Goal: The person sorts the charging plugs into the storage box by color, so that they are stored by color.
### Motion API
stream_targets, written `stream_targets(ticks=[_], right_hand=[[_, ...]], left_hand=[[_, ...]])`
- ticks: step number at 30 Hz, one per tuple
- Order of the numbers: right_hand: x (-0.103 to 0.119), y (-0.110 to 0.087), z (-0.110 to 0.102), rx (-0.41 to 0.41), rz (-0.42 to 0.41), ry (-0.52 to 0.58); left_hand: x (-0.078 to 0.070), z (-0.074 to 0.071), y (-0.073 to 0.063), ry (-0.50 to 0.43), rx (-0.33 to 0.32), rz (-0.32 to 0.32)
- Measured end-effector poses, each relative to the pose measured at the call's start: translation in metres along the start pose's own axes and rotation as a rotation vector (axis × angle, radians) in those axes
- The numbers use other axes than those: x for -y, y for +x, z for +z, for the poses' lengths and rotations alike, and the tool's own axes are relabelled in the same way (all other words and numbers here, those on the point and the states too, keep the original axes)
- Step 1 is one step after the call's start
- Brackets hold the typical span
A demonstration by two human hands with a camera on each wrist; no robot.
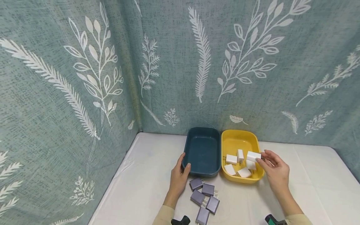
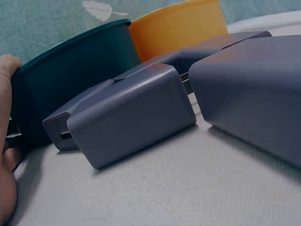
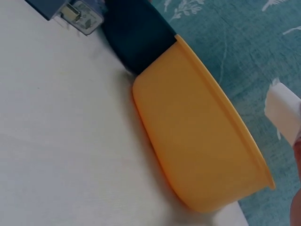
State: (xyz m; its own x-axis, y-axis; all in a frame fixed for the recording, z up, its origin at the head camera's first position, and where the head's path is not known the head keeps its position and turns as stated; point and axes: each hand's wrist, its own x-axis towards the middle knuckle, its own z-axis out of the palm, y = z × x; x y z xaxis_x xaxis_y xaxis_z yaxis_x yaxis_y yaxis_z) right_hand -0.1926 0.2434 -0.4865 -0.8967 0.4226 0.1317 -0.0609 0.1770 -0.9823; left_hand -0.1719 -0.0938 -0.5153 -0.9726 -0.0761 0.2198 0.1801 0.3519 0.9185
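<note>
My right hand pinches a white plug-in charger between thumb and fingers, over the right side of the yellow bin. Its prongs point toward my fingers. In the right wrist view this charger shows at the right edge, above the bin's rim. Several more white chargers lie loose inside the yellow bin. My left hand holds the near left corner of the dark blue bin, thumb at the rim and fingers along the outside. No chargers lie in the blue bin.
Several purple-grey plug-in chargers lie in a loose cluster on the white tablecloth, in front of the blue bin and close to my left wrist. The two bins stand side by side near the leaf-patterned curtain at the back.
</note>
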Motion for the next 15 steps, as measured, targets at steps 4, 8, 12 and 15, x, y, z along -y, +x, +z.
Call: stream_targets(ticks=[4,8,12,15], right_hand=[[0.002,0.003,0.0,0.003,0.004,-0.014],[0.003,0.007,0.001,-0.002,0.029,0.019],[0.005,0.011,0.002,-0.004,0.04,0.025],[0.006,0.014,0.003,-0.01,0.048,0.022]], left_hand=[[0.001,0.0,0.0,-0.007,0.004,-0.012],[0.001,0.0,0.0,-0.017,0.007,-0.015],[0.0,-0.001,0.0,-0.018,0.002,-0.015],[-0.001,-0.001,0.0,-0.019,0.0,-0.008]])
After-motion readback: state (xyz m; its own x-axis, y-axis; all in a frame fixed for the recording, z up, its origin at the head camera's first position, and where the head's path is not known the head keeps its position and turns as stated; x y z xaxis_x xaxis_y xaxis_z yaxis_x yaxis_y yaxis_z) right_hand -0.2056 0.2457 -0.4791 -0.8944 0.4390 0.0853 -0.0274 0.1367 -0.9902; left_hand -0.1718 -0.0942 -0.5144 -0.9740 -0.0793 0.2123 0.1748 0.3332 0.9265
